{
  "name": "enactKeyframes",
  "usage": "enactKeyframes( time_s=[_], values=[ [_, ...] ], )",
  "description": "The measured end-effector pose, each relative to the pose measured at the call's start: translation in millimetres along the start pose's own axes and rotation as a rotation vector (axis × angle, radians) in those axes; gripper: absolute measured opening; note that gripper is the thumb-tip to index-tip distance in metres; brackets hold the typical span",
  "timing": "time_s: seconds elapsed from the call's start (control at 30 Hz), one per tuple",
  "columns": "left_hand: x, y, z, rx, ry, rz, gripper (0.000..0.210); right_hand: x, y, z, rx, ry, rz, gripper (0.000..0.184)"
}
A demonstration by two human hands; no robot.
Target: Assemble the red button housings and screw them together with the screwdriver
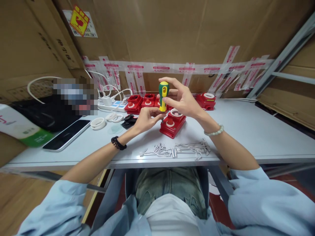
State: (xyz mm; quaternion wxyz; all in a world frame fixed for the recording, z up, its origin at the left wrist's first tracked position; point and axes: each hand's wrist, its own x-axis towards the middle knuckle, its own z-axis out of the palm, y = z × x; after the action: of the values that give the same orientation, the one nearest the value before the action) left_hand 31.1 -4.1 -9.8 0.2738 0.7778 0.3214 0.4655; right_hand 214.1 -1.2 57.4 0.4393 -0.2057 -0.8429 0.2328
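A screwdriver (162,96) with a green and yellow handle stands upright, its shaft pointing down at the near left corner of a red box (172,127). My right hand (183,100) grips the handle, thumb on one side and fingers on the other. Just below, my left hand (150,119) is closed around the shaft area, thumb and fingers together by the box's left edge; what exactly they pinch is hidden. The box bears a round red knob in a white ring and a larger white ring behind it. Several small screws (159,148) lie in front of it.
More red boxes (134,104) line the back, with another red box (206,101) to the right. Metal rods (192,147) lie near the front edge. White rings (97,123), a phone (67,135) and a power strip (113,105) occupy the left. Cardboard (159,32) walls the back.
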Motion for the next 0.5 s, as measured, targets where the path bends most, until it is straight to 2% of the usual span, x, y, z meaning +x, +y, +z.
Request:
enactKeyframes(
  time_s=[0.17, 0.33, 0.43, 0.5],
  values=[
    [-3, -3, 5.3, 0.074, -0.017, -0.025, 0.033, -2, 2, 4, -0.082, 0.104, 0.029, 0.051],
    [-7, -8, 14.2, 0.201, -0.160, -0.069, 0.064, -3, 3, 15, -0.190, 0.202, 0.012, 0.053],
    [-8, -8, 15.6, 0.215, -0.208, -0.072, 0.067, -3, 1, 16, -0.254, 0.229, 0.012, 0.059],
    [-9, -7, 15.2, 0.228, -0.214, -0.073, 0.063, -2, -3, 13, -0.272, 0.192, -0.003, 0.059]
  ],
)
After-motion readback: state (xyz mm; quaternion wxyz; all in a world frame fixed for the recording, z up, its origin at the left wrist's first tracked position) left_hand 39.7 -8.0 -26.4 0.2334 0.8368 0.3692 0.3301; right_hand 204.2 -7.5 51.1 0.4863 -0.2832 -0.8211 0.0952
